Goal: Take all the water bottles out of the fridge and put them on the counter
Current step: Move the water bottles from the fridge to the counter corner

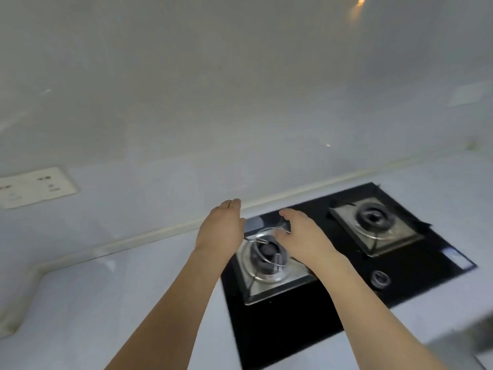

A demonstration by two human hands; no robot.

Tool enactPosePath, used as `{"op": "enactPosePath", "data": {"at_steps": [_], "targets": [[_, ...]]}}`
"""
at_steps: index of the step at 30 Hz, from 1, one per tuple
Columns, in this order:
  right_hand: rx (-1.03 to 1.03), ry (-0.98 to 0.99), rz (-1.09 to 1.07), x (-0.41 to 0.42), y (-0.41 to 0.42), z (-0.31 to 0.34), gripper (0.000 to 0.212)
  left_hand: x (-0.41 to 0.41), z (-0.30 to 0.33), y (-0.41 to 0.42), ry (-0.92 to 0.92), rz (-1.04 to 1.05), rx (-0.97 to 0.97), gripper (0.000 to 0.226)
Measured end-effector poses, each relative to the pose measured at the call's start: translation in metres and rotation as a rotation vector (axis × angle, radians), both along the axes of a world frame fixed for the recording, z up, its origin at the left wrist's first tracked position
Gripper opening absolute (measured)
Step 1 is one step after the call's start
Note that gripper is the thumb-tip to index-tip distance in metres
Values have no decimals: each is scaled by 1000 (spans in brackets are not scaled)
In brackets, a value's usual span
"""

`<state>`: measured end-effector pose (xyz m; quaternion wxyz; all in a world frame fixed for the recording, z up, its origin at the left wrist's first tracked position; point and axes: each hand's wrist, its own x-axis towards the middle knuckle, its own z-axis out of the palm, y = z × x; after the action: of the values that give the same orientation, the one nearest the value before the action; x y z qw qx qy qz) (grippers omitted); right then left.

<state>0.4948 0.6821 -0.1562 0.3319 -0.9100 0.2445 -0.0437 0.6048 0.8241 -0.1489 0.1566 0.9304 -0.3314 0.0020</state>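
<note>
Both of my arms reach forward over a pale counter (112,311). My left hand (220,232) hovers above the left edge of the hob, palm turned inward, fingers held together, and holds nothing. My right hand (301,239) is over the left burner (266,259), palm facing the left hand, and is empty too. A gap about one hand wide separates them. No water bottle and no fridge appear in this view.
A black glass gas hob (306,321) is set into the counter, with a second burner (373,220) at the right and a knob (380,279) near its front. A white wall socket plate (37,186) sits at the left on the plain wall.
</note>
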Motion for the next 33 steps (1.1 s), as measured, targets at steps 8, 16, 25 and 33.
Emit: {"op": "enactPosePath", "data": {"at_steps": [8,16,25,33], "targets": [[-11,-5,-247,-149,-121,-2,55,-116,2,-155,-28,-235,1,38],[-64,0,-528,-322,-226,11,54,-267,13,-300,-58,-532,-34,41],[-106,7,-846,-465,-284,23,54,-388,28,-411,-60,-850,-59,35],[-82,27,-1038,-540,-353,13,55,-467,15,-514,-22,-1057,-66,38]]}}
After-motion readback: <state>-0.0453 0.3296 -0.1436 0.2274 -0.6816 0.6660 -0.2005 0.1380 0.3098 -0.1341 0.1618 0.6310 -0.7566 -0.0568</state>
